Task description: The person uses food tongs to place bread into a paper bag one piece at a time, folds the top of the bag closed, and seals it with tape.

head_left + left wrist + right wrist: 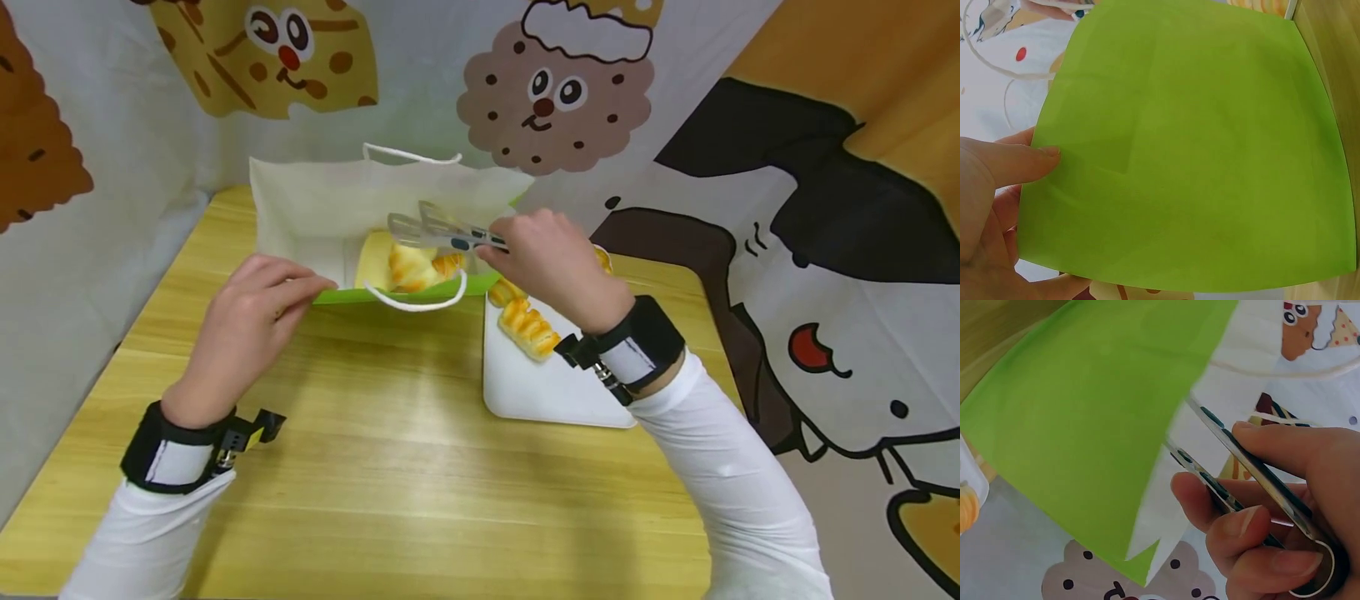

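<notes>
A paper bag, green outside and white inside, stands with its mouth facing up and towards me. My left hand pinches its near rim at the left corner; in the left wrist view the thumb lies on the green side, with fingers behind. My right hand holds tongs over the bag's mouth. The tong tips are spread apart, and no bread shows between them. Golden bread lies inside the bag beside a pale yellow piece. In the right wrist view, the bag's green side hides the tong tips.
To the right of the bag, a white tray lies on the wooden table. A bread roll rests on it, with more bread partly hidden behind my right hand. White rope handles stick out from the bag. A printed cloth hangs behind.
</notes>
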Motion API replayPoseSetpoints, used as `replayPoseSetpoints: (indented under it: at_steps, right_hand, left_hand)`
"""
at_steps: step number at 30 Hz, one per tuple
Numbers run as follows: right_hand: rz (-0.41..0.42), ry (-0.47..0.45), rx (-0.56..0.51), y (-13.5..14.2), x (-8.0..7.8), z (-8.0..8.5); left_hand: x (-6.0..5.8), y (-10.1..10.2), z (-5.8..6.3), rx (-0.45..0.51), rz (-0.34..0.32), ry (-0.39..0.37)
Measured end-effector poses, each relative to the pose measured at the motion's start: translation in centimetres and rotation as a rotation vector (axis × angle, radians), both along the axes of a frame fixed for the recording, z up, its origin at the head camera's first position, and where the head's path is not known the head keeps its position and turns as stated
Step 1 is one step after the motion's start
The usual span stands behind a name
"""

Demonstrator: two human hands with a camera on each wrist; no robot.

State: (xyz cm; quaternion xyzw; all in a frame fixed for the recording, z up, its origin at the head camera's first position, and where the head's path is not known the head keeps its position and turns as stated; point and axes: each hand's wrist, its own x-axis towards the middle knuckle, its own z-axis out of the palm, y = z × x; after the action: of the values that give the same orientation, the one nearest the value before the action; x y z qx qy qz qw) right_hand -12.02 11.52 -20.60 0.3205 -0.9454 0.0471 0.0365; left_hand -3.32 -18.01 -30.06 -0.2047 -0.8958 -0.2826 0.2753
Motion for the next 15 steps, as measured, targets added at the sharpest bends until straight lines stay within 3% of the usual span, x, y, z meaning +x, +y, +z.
replayPoseSetpoints:
  at_steps: [8,15]
  right_hand:
    - [-0.006,0.044,-0.058,1.2,0.4,0.1]
    - [-0.031,0.046,-0.172,3.7,1.9,-0.1]
  left_hand:
    - [-0.2,0.0,0.0,0.004,0.001,-0.004]
    - [-0.2,0.0,-0.1,0.003,0.003,-0.005]
